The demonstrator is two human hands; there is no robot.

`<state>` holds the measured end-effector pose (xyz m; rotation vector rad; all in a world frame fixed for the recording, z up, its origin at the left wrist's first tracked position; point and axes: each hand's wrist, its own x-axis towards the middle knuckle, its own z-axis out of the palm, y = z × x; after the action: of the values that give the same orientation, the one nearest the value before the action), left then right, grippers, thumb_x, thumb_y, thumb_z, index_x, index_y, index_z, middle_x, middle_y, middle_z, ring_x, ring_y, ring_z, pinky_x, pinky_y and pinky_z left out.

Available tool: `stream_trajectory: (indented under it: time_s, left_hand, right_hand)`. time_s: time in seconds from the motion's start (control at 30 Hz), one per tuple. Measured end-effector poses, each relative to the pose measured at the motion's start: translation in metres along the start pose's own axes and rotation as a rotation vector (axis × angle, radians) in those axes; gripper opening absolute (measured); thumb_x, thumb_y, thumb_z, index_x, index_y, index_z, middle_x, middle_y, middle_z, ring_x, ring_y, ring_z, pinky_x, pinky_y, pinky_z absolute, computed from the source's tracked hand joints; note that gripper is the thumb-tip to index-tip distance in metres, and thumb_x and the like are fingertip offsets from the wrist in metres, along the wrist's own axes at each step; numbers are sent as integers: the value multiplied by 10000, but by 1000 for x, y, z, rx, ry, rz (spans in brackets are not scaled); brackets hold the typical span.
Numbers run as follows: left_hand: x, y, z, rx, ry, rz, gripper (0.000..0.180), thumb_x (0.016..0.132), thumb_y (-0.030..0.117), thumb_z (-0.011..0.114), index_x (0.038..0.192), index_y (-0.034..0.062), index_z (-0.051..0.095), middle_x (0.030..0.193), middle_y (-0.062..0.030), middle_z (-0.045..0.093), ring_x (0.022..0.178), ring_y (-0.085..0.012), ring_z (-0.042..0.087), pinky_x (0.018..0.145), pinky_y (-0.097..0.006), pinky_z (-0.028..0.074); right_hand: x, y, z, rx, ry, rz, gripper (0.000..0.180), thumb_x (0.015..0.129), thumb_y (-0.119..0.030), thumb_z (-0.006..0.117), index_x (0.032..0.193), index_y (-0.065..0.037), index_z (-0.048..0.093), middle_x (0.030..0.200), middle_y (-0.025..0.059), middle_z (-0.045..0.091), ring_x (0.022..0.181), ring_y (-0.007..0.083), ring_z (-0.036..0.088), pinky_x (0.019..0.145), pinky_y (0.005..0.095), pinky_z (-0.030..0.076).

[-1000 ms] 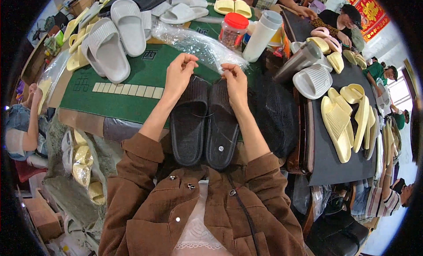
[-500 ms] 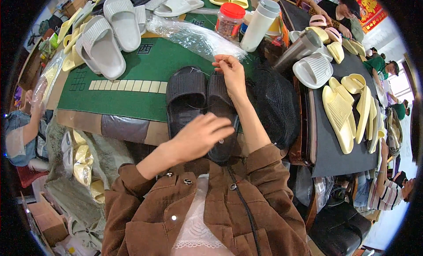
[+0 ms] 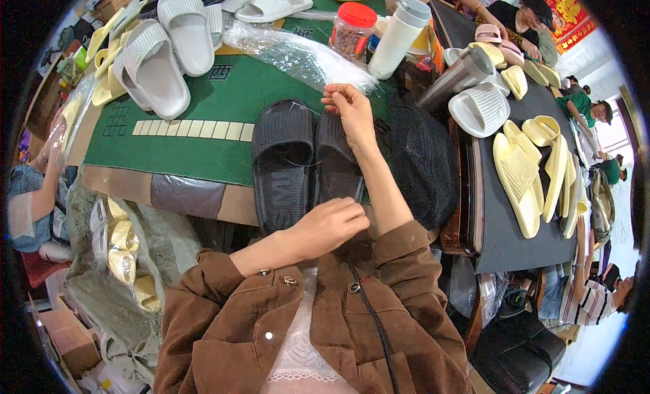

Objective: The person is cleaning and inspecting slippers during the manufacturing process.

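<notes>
Green felt tabletop (image 3: 203, 109), ribbed black rubber slippers (image 3: 305, 163), perhaps thread.

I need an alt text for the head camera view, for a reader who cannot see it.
A person in a brown jacket handles a pair of black slippers on a green table: the right hand pinches at their far end, the left hand at their near end. Grey slippers, yellow slippers and a clear plastic bag lie around.

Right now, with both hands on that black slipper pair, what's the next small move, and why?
Probably draw the left hand a little further toward the body to take up slack. A thin pale strand sags loosely across the pair of black ribbed rubber slippers, while the right hand pinches at their toe end, beside the clear plastic bag.
</notes>
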<state>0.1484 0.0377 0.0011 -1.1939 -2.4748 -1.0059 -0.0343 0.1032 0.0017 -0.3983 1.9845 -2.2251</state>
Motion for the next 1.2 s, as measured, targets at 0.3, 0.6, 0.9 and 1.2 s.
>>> stream_trajectory:
  time_s: [0.3,0.6,0.9,1.2]
  left_hand:
    - [0,15,-29,-273,335,-115,67,814,50,628,872,22,610,828,-83,615,771,-240,611,681,-333,486]
    - [-30,9,-90,-487,695,-600,137,911,10,502,1026,-30,565,697,-66,614,631,-98,589,591,-229,481]
    - [-52,9,-73,-449,425,-901,279,895,-32,451,1167,-10,398,693,-121,614,575,-158,627,528,-268,488]
    - [-35,-20,-67,-550,408,-867,183,881,-61,415,1055,-40,468,839,-109,561,570,-147,597,491,-259,488]
  right_hand:
    - [0,0,0,33,36,-24,180,913,-24,464,996,35,612,900,103,635,775,150,620,674,261,517]
    - [-1,-3,0,-26,2,-18,208,903,-20,462,1015,29,630,896,96,640,745,135,603,663,246,497]
    - [-1,-4,-1,-86,-39,2,219,904,-52,494,1056,7,640,886,49,625,766,97,575,696,215,458]
    - [-2,-3,-4,-125,-53,9,225,906,-63,496,1074,-11,637,890,49,629,783,100,577,706,221,447]
